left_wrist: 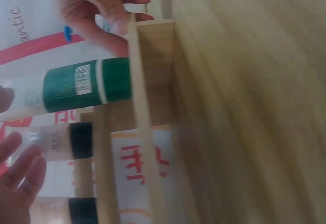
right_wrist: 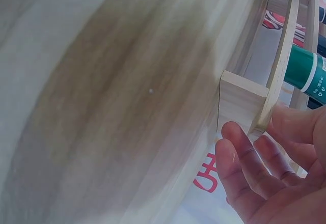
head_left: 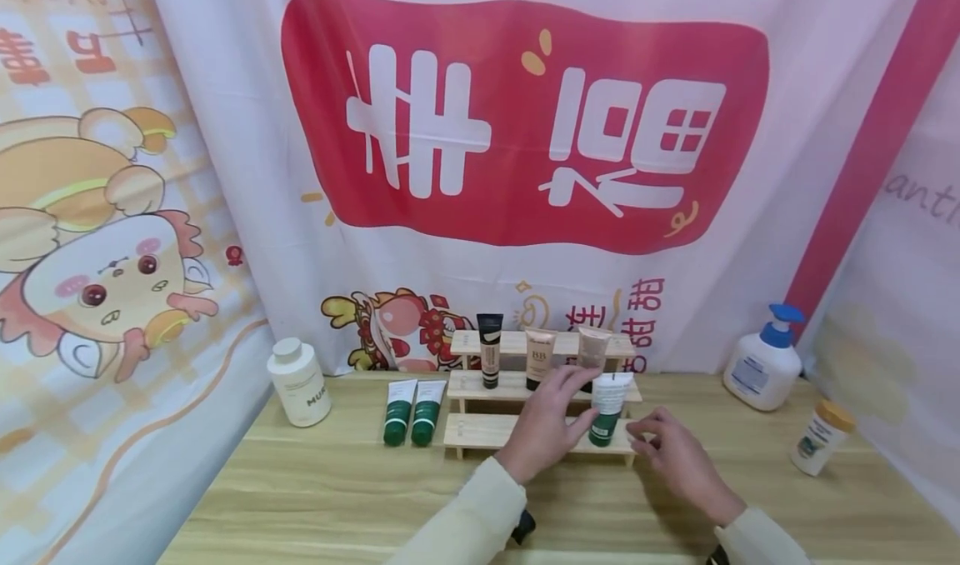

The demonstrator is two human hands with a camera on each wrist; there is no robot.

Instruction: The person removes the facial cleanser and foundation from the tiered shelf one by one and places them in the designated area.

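A green-and-white tube stands cap down on the lowest step of a wooden tiered rack, near its right end. My left hand is beside this tube, fingers spread; in the left wrist view a fingertip overlaps its white upper part, and contact is unclear. At the rack's right end, my right hand has loosely bent fingers; its thumb lies against or very near the step's corner. On the step behind stand a black-topped tube, a beige BB tube and another pale tube, partly hidden.
Two more green-and-white tubes stand left of the rack, with a white bottle farther left. At the right are a blue-pump bottle and a small yellow-capped bottle. A printed curtain hangs behind the wooden table.
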